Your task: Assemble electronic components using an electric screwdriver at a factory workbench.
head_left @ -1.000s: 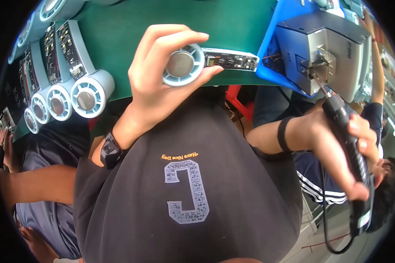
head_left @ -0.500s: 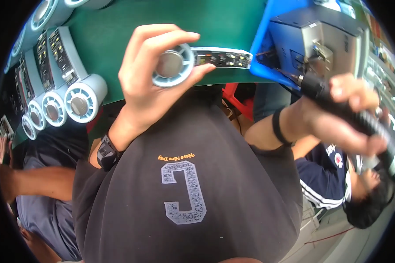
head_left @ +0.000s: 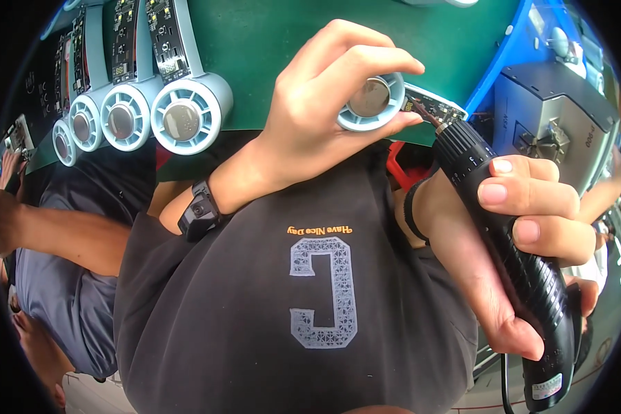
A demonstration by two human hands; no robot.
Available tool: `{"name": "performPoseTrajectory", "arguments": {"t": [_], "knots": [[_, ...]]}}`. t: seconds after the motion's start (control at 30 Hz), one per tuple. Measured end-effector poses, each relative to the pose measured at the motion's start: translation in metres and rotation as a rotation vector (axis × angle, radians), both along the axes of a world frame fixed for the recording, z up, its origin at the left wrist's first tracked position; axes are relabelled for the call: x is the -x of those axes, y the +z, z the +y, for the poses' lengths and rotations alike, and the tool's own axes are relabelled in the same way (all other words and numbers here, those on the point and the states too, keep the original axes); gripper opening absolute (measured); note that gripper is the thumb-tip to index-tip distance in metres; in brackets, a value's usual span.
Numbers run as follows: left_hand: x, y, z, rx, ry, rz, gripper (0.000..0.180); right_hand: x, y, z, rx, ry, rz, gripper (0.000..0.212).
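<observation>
- Head view: our left hand (head_left: 310, 117) closes thumb and fingers around a pale blue round part (head_left: 371, 102) with a grey metal disc in its middle, holding it at the near edge of the green mat (head_left: 255, 41).
- Our right hand (head_left: 514, 228) is wrapped tight around a black electric screwdriver (head_left: 524, 276), its tip touching the circuit strip (head_left: 431, 105) beside that part.
- Four like parts (head_left: 127, 119) lie in a row on the mat, well apart to the left.

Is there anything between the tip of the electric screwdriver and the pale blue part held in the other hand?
Nothing visible. The black electric screwdriver in the right hand has its bit right at the circuit board end of the pale blue round part, which the left hand grips; no finger crosses the gap.
</observation>
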State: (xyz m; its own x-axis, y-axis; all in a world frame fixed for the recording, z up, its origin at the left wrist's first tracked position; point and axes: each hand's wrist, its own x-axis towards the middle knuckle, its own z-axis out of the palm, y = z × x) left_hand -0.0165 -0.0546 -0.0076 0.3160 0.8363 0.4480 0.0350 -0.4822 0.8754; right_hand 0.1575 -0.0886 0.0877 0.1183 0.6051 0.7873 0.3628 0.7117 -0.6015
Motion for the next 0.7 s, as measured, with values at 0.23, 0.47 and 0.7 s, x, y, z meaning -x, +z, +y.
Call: {"name": "performPoseTrajectory", "arguments": {"t": [0.23, 0.47, 0.7], "knots": [[0.0, -0.001, -0.001, 0.049, 0.003, -0.028, 0.046, 0.006, -0.004, 0.005, -0.009, 0.01, -0.05, 0.069], [-0.002, -0.002, -0.002, 0.042, 0.019, -0.019, 0.045, 0.002, -0.015, 0.017, -0.012, 0.177, 0.079, 0.076], [0.002, 0.002, 0.0, 0.032, -0.041, 0.001, 0.048, 0.003, -0.014, 0.015, 0.035, 0.179, -0.003, 0.079]]}}
